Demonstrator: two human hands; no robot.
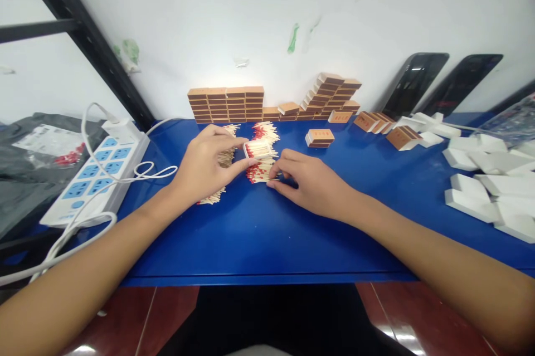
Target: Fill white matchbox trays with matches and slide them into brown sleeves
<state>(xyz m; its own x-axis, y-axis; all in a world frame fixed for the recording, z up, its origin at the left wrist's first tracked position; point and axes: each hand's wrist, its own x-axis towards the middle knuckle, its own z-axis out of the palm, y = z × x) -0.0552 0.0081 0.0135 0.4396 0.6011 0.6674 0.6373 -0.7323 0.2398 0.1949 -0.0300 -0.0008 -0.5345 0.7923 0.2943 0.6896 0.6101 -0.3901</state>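
Observation:
My left hand [207, 164] is closed on a small white matchbox tray [258, 148] filled with red-tipped matches, thumb and forefinger pinching its left end. It hovers over a loose pile of matches [262, 169] on the blue table [259, 233]. My right hand [309, 180] rests on the table just right of the pile, fingers curled and pinching at the matches' red tips. More loose matches [213, 196] lie under my left hand.
Stacks of brown matchboxes [228, 104] line the wall, with another stack [332, 94] and one lone box [320, 137] nearby. White inner trays [480, 183] are heaped at the right. A white power strip [98, 175] with cables lies left. Two dark phones [418, 83] lean against the wall.

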